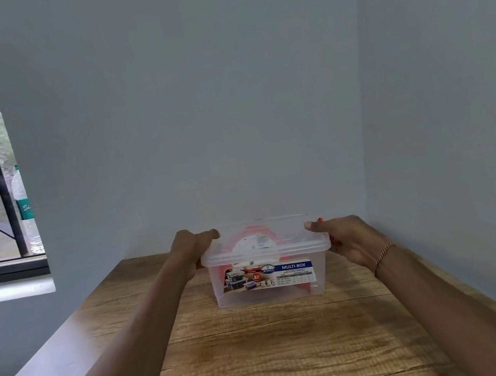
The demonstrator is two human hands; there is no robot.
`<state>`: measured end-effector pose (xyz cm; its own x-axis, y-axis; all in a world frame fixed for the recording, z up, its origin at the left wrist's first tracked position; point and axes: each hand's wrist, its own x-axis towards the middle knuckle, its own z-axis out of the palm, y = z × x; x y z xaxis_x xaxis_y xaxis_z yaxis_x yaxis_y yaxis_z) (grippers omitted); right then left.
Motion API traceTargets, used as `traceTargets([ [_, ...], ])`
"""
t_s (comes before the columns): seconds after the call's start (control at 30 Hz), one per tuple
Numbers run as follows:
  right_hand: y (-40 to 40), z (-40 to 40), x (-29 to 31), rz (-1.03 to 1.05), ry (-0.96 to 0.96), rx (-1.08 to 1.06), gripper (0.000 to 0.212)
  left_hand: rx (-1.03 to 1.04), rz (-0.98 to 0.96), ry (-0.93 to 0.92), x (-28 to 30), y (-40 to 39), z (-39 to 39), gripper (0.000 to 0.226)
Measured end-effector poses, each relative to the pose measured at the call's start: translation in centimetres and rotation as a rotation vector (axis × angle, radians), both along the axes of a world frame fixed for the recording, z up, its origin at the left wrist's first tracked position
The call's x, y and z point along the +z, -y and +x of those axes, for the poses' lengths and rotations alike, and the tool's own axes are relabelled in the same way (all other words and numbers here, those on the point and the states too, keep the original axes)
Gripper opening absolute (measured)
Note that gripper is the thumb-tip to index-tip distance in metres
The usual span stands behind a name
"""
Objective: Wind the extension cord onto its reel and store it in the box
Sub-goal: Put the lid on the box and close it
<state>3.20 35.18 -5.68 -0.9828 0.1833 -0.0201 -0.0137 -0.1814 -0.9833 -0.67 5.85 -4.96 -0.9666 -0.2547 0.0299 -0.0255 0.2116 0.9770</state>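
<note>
Head view: red reel (252,238) stands on edge inside the clear box (269,280), its round white face turned toward 6 o'clock. Lid (265,249) sits on top. Box long axis runs 9 to 3 on the wooden table (262,345). Left hand (190,248) and right hand (348,239) grip the lid's ends, fingers curled over its edges.

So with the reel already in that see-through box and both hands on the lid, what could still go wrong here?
The lid may not seat: the red reel stands tall inside the box, close under it. Pressing harder could crack the thin plastic or pinch the cord. Also, the left hand and right hand grip only the lid's ends, so the box could slide on the wooden table towards the wall.
</note>
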Motion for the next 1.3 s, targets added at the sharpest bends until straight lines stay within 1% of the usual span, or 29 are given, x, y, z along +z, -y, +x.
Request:
traceTargets([
  [0.07, 0.2, 0.7, -0.8, -0.069, -0.002, 0.067, 0.053, -0.071, 0.087, 0.031, -0.3, 0.2, 0.7, 0.025],
  [0.17, 1.1, 1.2, -1.8, -0.132, -0.018, 0.123, 0.026, -0.195, 0.303, 0.076, -1.4, 0.5, 1.8, 0.031],
  [0.2, 1.4, 1.3, -1.9, -0.146, -0.033, 0.118, 0.021, -0.231, 0.382, 0.079, -1.8, 0.5, 2.0, 0.037],
  [0.3, 1.9, 0.8, -1.7, -0.145, -0.05, 0.083, 0.027, -0.286, 0.523, 0.066, -2.7, 0.4, 2.2, 0.07],
  [0.33, 1.9, 0.7, -1.6, -0.13, -0.046, 0.078, 0.028, -0.291, 0.548, 0.057, -2.9, 0.4, 2.1, 0.077],
  [0.4, 1.9, 0.6, -1.5, -0.118, -0.037, 0.081, 0.028, -0.306, 0.579, 0.053, -3.1, 0.5, 1.8, 0.082],
  [0.43, 1.8, 0.4, -1.6, -0.124, -0.035, 0.081, 0.029, -0.318, 0.588, 0.057, -3.1, 0.5, 1.7, 0.079],
  [0.47, 1.8, 0.3, -1.7, -0.132, -0.036, 0.077, 0.032, -0.337, 0.599, 0.058, -3.1, 0.6, 1.8, 0.071],
  [0.5, 1.8, 0.1, -1.7, -0.129, -0.042, 0.066, 0.037, -0.361, 0.605, 0.053, -3.1, 0.6, 1.8, 0.055],
  [0.53, 1.8, -0.1, -1.8, -0.117, -0.049, 0.054, 0.044, -0.379, 0.604, 0.048, -3.0, 0.6, 2.0, 0.034],
  [0.57, 1.8, -0.4, -1.8, -0.1, -0.059, 0.048, 0.048, -0.39, 0.605, 0.047, -2.9, 0.6, 2.1, 0.02],
  [0.6, 1.8, -0.5, -1.9, -0.089, -0.066, 0.046, 0.05, -0.397, 0.603, 0.039, -2.8, 0.7, 2.1, 0.016],
  [0.7, 2.0, -0.4, -2.1, -0.026, -0.083, 0.032, 0.05, -0.411, 0.617, 0.02, -2.7, 0.7, 1.9, 0.028],
  [0.8, 2.0, -0.5, -2.3, -0.003, -0.094, 0.025, 0.051, -0.416, 0.623, 0.022, -2.6, 0.7, 1.9, 0.032],
  [0.87, 2.0, -0.5, -2.3, 0.006, -0.094, 0.024, 0.052, -0.393, 0.597, 0.035, -2.4, 0.6, 2.0, 0.028],
  [0.93, 2.0, -0.6, -2.3, 0.009, -0.095, 0.022, 0.052, -0.362, 0.511, 0.032, -2.0, 0.3, 2.2, 0.018],
  [1.0, 2.0, -0.7, -2.4, 0.009, -0.095, 0.021, 0.053, -0.341, 0.44, 0.022, -1.8, 0.2, 2.4, 0.021],
  [1.07, 1.9, -0.7, -2.5, 0.012, -0.093, 0.022, 0.054, -0.34, 0.421, 0.012, -1.7, 0.1, 2.7, 0.021],
  [1.13, 1.9, -0.7, -2.6, 0.015, -0.094, 0.015, 0.054, -0.338, 0.371, -0.002, -1.9, 0.2, 2.7, 0.012],
  [1.23, 2.0, -0.1, -2.3, 0.065, -0.105, -0.002, 0.051, -0.353, 0.266, -0.042, -2.2, 0.0, 3.2, 0.011],
  [1.27, 2.1, 0.2, -2.2, 0.124, -0.12, -0.029, 0.045, -0.373, 0.256, -0.035, -2.4, 0.1, 3.3, 0.027],
  [1.3, 2.3, 0.6, -2.1, 0.218, -0.156, -0.085, 0.037, -0.408, 0.268, -0.016, -2.6, 0.4, 3.2, 0.059],
])
